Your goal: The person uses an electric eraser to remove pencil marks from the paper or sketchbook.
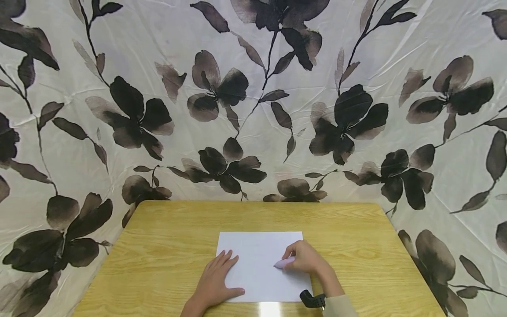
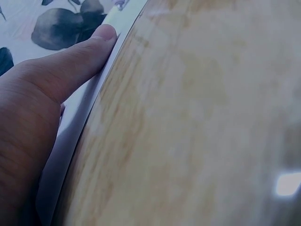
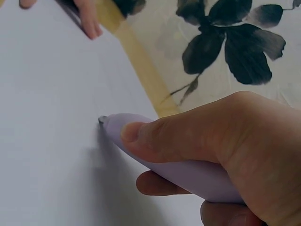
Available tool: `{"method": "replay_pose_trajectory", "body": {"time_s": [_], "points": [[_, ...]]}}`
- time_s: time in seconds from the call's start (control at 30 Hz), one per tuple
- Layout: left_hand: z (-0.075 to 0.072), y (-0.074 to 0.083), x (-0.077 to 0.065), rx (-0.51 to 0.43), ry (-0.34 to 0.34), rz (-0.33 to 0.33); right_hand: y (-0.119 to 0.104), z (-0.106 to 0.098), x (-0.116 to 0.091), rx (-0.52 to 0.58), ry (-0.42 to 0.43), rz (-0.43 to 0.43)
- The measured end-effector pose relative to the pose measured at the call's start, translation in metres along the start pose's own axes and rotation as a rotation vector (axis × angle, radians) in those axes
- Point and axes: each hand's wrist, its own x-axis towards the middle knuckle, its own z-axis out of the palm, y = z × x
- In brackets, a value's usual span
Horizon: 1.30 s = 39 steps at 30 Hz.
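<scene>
A white sheet of paper (image 1: 257, 246) lies on the wooden table. My left hand (image 1: 217, 278) rests with spread fingers on the sheet's left side; in the left wrist view its thumb (image 2: 87, 56) lies along the paper's near edge. Over the right half of the sheet, my right hand (image 1: 306, 259) grips a thick lavender pen-shaped tool (image 3: 188, 176), thumb on top and fingers curled beneath. The tool's small greyish tip (image 3: 102, 120) points left, right at the paper, and throws a shadow on it. Its rear end is hidden in the palm.
The yellow wood-grain table (image 1: 166, 237) extends around the paper, its far edge meeting a floral cloth backdrop (image 1: 253, 123). A black wrist device (image 1: 312, 299) sits by the right sleeve (image 1: 339, 307), overlapping the sheet's near right corner. Light glares on the table's front.
</scene>
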Motion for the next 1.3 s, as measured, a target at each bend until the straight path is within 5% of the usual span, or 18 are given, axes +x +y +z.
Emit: {"method": "replay_pose_trajectory", "body": {"time_s": [1.3], "points": [[0.0042,-0.0043,-0.0021,0.017,0.014,0.012,-0.0038,0.0030,0.0053,0.032,-0.022,-0.001]]}}
